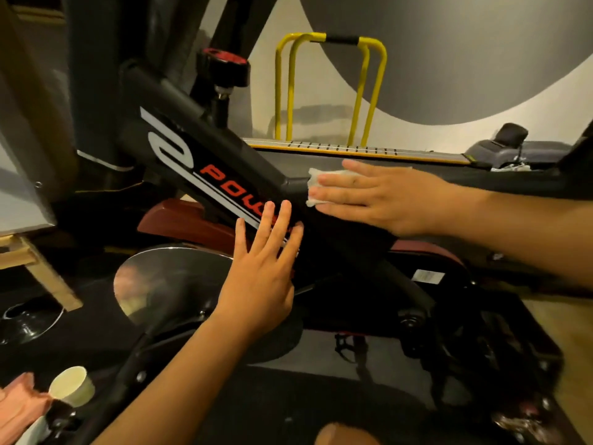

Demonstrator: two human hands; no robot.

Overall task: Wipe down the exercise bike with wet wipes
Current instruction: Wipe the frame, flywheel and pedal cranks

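Note:
The black exercise bike frame [224, 155], with red lettering and grey stripes, slants from upper left to centre. A shiny flywheel [167, 284] sits below it. My right hand [378, 197] lies flat with straight fingers, pressing a white wet wipe [316, 184] against the frame's junction. Only the wipe's left edge shows past the fingertips. My left hand [260, 271] rests flat on the frame's side just below the lettering, fingers spread and straight.
A red-topped knob [226, 67] stands on the frame above. A yellow-railed treadmill [330, 91] sits behind. Bottom left, a paper cup [73, 385] and pink cloth [19, 406] are close by. A wooden stand [38, 264] is at left, a pedal [349, 345] below.

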